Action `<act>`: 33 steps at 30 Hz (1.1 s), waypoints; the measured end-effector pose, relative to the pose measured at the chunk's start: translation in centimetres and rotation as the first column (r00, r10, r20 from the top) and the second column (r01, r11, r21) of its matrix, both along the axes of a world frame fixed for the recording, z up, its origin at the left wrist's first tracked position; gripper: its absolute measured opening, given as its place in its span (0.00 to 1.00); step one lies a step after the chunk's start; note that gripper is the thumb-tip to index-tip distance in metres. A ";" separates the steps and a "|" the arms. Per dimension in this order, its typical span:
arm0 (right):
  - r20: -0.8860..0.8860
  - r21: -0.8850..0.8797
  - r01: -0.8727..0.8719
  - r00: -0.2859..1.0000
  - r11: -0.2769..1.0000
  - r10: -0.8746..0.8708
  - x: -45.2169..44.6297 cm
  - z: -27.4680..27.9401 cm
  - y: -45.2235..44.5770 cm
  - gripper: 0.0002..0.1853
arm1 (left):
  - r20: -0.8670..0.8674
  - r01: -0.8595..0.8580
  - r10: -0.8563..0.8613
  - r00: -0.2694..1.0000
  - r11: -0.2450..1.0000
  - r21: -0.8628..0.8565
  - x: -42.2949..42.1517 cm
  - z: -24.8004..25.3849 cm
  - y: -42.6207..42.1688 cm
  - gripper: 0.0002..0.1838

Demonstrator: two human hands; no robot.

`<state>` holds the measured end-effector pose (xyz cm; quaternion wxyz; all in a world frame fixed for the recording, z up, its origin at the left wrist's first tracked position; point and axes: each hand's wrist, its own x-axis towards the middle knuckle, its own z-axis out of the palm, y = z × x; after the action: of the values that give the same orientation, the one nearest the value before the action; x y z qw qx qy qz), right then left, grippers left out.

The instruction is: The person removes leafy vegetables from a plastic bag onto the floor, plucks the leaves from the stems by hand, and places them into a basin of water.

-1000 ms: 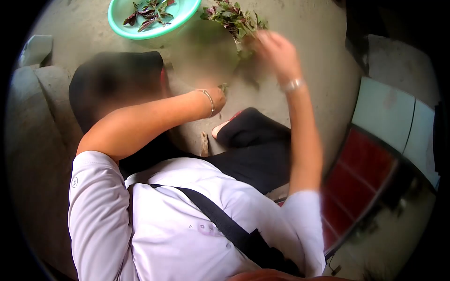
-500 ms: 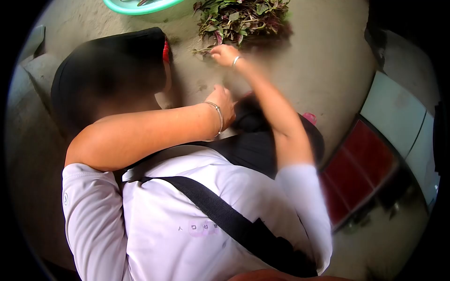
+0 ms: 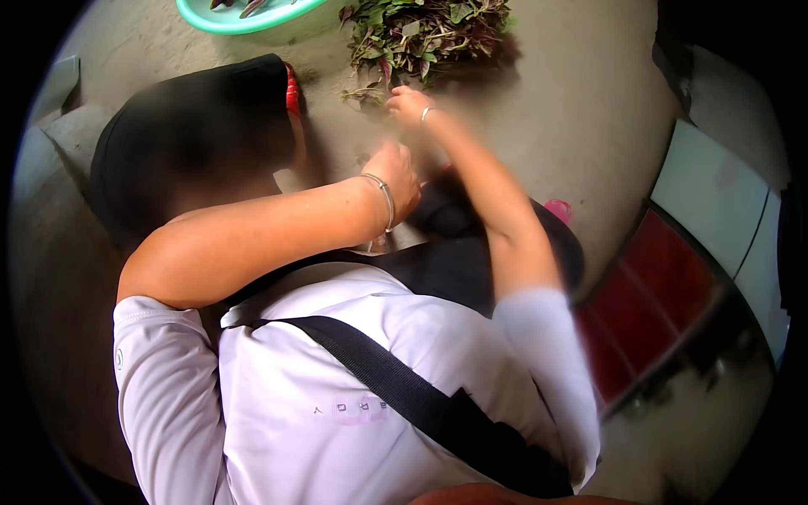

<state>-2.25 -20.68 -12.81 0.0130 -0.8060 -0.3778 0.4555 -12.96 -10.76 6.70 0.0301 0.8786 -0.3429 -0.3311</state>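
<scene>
Right hand (image 3: 410, 107) moved from leaf pile (image 3: 425, 42)'s right side to its near edge — left hand (image 3: 396, 178) apart, can't tell either grip.

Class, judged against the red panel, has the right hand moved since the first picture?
Yes. The right hand has moved leftward in the view, farther from the red panel.

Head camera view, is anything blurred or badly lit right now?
Head view: curved black borders swallow the corners; haze softens the floor beside the right hand; the black-clad knee looks smeared; the pile of leafy stems is fairly crisp.
</scene>
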 end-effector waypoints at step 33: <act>-0.831 0.305 0.936 0.353 0.177 -0.430 2.4 27.8 -6.7 0.14 | -0.653 -0.778 0.477 0.588 0.112 -0.619 8.0 2.4 3.6 0.08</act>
<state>0.17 -27.39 15.03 0.6824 -0.6099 -0.0651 0.3976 -4.92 -7.19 9.05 0.6627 0.7250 -0.0381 -0.1838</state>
